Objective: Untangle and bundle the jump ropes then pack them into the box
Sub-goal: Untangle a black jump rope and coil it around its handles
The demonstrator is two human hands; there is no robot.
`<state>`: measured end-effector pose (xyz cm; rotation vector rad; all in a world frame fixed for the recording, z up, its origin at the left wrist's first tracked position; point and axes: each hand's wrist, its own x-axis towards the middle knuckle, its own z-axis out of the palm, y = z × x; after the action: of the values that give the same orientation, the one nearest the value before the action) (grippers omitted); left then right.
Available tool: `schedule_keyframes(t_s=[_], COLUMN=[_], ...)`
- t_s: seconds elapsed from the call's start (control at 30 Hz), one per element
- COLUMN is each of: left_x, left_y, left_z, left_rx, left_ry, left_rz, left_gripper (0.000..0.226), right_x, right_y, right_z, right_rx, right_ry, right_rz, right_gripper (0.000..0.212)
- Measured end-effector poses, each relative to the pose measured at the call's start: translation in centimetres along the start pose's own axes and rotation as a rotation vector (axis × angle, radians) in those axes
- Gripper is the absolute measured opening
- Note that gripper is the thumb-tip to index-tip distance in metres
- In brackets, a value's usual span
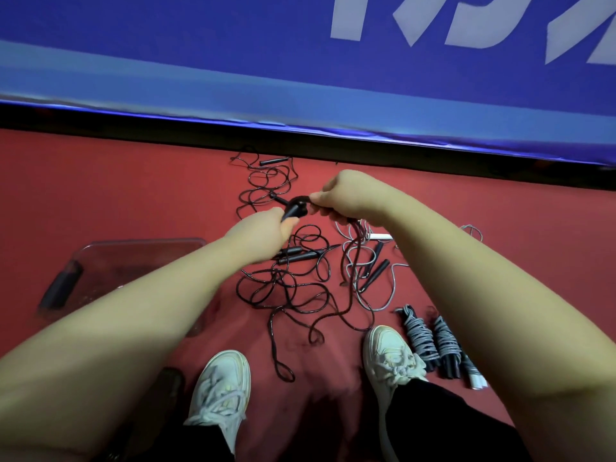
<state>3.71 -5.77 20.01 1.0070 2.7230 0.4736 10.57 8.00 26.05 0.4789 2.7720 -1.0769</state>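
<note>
Fingers [318, 197] of right hand [346, 198] pinch black cord [301, 199] against the handles [293, 211] clenched in left hand [263, 230], probably mid-wrap (blurred), slack hanging to the floor [133, 181], clear box [100, 258] lying left, nearer left hand.

On the red floor [133, 188], a tangle of thin black jump ropes [283, 295] lies before the blue padded barrier [200, 61]. A tangle of grey speckled cord [383, 295] lies just right of it; nearer, two coiled grey rope bundles [419, 340] lie right of the right white sneaker [390, 355]. The clear plastic box [143, 242] sits left, a black wrapped bundle [61, 286] in it. Above the tangle, the left grip [263, 233] holds a black handle [293, 210]; the right grip [346, 195] pinches a dark cord [352, 248].
</note>
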Motion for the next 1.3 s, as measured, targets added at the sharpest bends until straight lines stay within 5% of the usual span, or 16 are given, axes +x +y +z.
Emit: schedule_keyframes(t_s=[0.1,0.23,0.47,0.67,0.8,1.03,1.3], left_x=[0.0,-0.6,-1.5,-3.1,-3.7,-3.1,-1.0], left_y=[-0.9,-1.3,-0.6,-1.1,0.0,3.7,3.9], left_z=[-1.3,-2.2,-4.4,-4.8,-4.8,-1.9,-0.7], left_rx=[-0.505,-1.163,-1.489,-1.153,-0.712,0.326,0.140], left_ry=[-0.076,-0.205,-0.365,-0.631,-0.775,-0.560,-0.412], left_rz=[-0.080,-0.106,0.001,0.117,0.208,0.325,-0.021], left_gripper=[0.033,0.035,0.049,0.020,0.020,0.025,0.026], right_x=[0.1,0.7,0.9,0.3,-0.4,-0.9,-3.1], right_y=[1.3,2.5,3.3,4.4,4.3,0.9,-3.5], right_z=[1.6,3.8,4.3,1.8,-0.6,-0.3,0.9], right_rx=[0.418,0.519,0.561,0.324,0.105,-0.542,-0.981], right_ry=[-0.033,-0.045,-0.088,-0.223,-0.360,-0.330,0.061], right_rz=[-0.072,-0.210,-0.351,-0.388,-0.277,-0.111,-0.109], right_gripper=[0.031,0.031,0.033,0.027,0.020,0.013,0.009])
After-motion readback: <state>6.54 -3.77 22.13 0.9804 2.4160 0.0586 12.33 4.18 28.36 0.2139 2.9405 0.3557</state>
